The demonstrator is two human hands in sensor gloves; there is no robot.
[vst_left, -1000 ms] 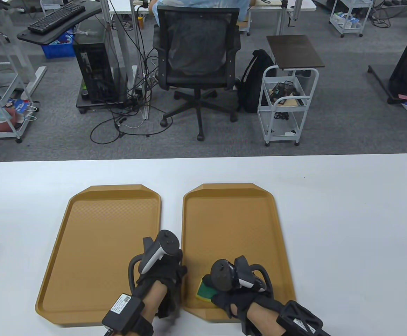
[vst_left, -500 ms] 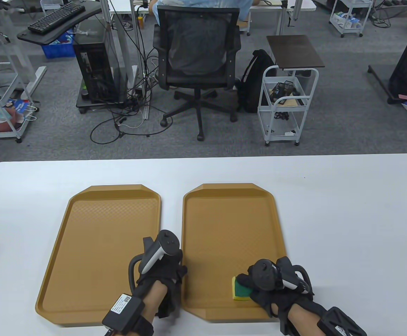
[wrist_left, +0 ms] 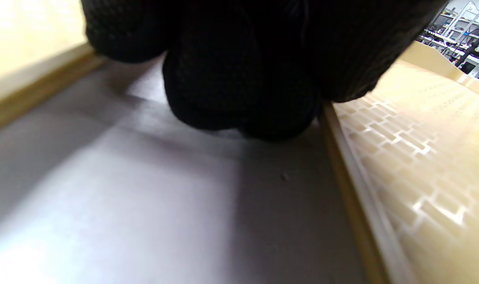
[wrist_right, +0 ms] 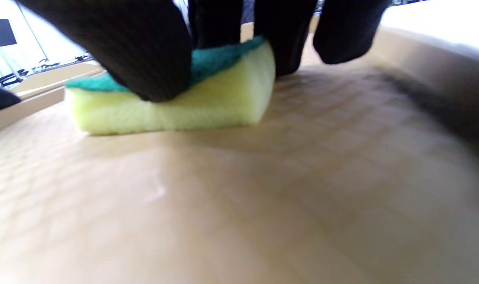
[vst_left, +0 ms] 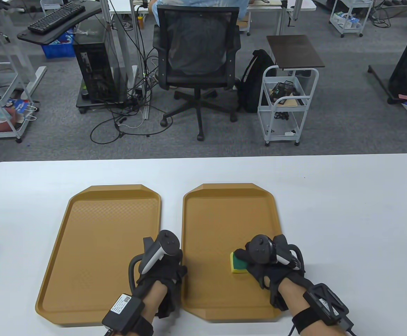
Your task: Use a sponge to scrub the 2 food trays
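Two tan food trays, left (vst_left: pixel 98 252) and right (vst_left: pixel 224 217): moulded plastic, semi-gloss rims, floors embossed w/ fine brick-like grid, glinting in left wrist view. Sponge (vst_left: pixel 238 265): soft porous yellow foam, matt, topped w/ coarse green scouring layer. Gloves on left hand (vst_left: pixel 161 271) and right hand (vst_left: pixel 264 260): black knitted fabric, matt. Table (vst_left: pixel 346 217): smooth white top, faint sheen, prob. laminate or plastic; blurred close up.

Two trays lie side by side on the table (vst_left: pixel 346 210), the left tray (vst_left: pixel 95 245) just apart from the right tray (vst_left: pixel 224 217). The sponge (vst_left: pixel 237 265) sits in the right tray, near its right side, under the right hand (vst_left: pixel 266 257). The left hand (vst_left: pixel 161 266) rests over the gap between the trays, at their near end.
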